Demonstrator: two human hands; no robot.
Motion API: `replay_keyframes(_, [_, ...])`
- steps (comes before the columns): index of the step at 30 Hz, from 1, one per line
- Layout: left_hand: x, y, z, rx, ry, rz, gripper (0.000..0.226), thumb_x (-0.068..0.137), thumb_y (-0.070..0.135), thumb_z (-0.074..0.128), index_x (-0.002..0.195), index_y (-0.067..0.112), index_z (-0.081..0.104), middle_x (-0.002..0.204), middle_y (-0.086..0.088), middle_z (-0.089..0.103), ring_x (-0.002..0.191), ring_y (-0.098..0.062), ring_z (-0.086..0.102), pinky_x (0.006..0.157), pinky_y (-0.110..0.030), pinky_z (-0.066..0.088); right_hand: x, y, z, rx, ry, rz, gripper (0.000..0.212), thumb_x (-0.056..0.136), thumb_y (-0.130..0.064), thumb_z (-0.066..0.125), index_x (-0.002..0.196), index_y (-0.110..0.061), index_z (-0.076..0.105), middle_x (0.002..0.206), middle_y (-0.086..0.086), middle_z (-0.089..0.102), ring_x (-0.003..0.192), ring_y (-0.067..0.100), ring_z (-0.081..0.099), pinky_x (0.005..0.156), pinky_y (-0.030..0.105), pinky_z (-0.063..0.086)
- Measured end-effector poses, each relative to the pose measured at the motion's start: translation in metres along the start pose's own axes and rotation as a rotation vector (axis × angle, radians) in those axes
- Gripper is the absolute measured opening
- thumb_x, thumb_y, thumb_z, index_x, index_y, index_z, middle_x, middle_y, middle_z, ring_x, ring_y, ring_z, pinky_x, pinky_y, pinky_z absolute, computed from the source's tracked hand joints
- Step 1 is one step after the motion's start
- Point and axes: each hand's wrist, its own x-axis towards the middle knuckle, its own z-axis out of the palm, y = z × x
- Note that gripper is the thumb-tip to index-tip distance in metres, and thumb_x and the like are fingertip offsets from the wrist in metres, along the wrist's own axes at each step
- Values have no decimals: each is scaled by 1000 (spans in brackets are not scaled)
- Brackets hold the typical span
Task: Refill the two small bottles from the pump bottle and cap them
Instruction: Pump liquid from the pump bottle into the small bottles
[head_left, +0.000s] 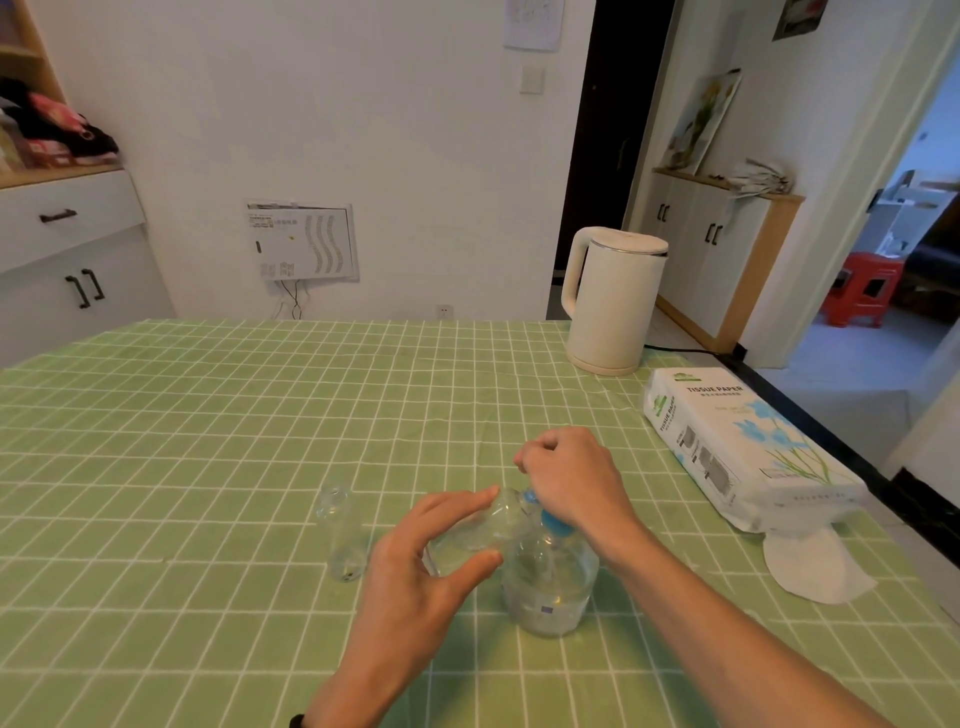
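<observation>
Left hand pinches small bottle, tilted at pump bottle nozzle, nr bench front edge; right hand curled on pump head. 2nd small bottle stands just left. Prob. light, slick: grip mid-body.

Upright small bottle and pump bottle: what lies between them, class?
Head view: the left hand, holding the tilted second small bottle, sits between the upright small bottle and the pump bottle.

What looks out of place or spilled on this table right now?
No spill shows. The one untidy thing is a loose tissue sticking out of the tissue pack on the right. The small bottle tilts only because the left hand holds it that way.
</observation>
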Motion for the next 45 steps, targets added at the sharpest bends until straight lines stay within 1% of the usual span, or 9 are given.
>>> replay_keyframes(6, [0, 1, -1, 33, 9, 10, 55, 80, 14, 89, 127, 38, 74, 119, 19, 75, 117, -6, 69, 101, -9, 46, 1, 2, 2, 6, 22, -13, 34, 99, -22, 57, 72, -4, 65, 104, 10, 84, 95, 36, 78, 90, 51, 63])
replay_keyframes(11, [1, 5, -3, 38, 8, 35, 56, 79, 11, 89, 127, 37, 74, 118, 19, 74, 117, -7, 69, 101, -9, 46, 3, -1, 0, -21, 27, -35, 37, 99, -23, 58, 64, -18, 50, 68, 9, 66, 65, 29, 56, 85, 51, 61])
replay_keyframes(16, [3, 6, -4, 43, 7, 47, 55, 80, 11, 89, 127, 35, 75, 119, 17, 75, 116, -9, 70, 101, -11, 47, 3, -6, -1, -13, 30, -42, 33, 98, -21, 57, 65, -18, 50, 103, 15, 83, 89, 38, 78, 85, 50, 62])
replay_keyframes(22, [2, 1, -1, 22, 14, 30, 54, 80, 10, 89, 126, 32, 75, 119, 13, 76, 118, -10, 70, 102, -11, 47, 1, -3, -1, 7, 12, -2, 32, 100, -21, 55, 100, 1, 79, 113, 13, 82, 104, 36, 77, 96, 52, 61])
replay_keyframes(29, [0, -1, 0, 14, 11, 17, 55, 79, 9, 90, 126, 34, 75, 119, 13, 76, 118, -9, 70, 102, -11, 48, 0, -1, 0, 17, 5, 15, 34, 100, -22, 55, 100, -1, 81, 111, 10, 83, 105, 34, 77, 97, 50, 61])
replay_keyframes(33, [0, 1, 0, 23, 9, 18, 56, 79, 9, 89, 126, 35, 75, 119, 15, 75, 117, -9, 70, 101, -9, 46, 4, 3, 2, 7, 18, -1, 37, 100, -21, 57, 66, -7, 60, 78, 7, 76, 77, 36, 70, 80, 43, 58])
replay_keyframes(38, [3, 6, -3, 42, 4, 41, 56, 80, 12, 89, 127, 39, 74, 120, 17, 74, 118, -9, 69, 101, -10, 47, 7, -2, 0, -11, 34, -25, 40, 100, -22, 58, 62, -20, 43, 57, 0, 45, 58, 23, 44, 65, 37, 41])
replay_keyframes(41, [3, 5, -3, 43, 6, 40, 56, 79, 12, 90, 127, 38, 74, 119, 18, 74, 117, -8, 70, 100, -10, 47, 4, -4, 0, -9, 21, -24, 35, 100, -22, 59, 66, -17, 51, 64, 4, 59, 62, 27, 56, 71, 40, 53])
replay_keyframes(45, [1, 1, -1, 32, 27, 33, 55, 78, 14, 91, 126, 38, 75, 118, 18, 75, 117, -8, 70, 101, -11, 48, -1, -5, -1, 2, 16, -7, 32, 100, -21, 55, 96, 1, 78, 108, 12, 83, 100, 37, 77, 93, 50, 62])
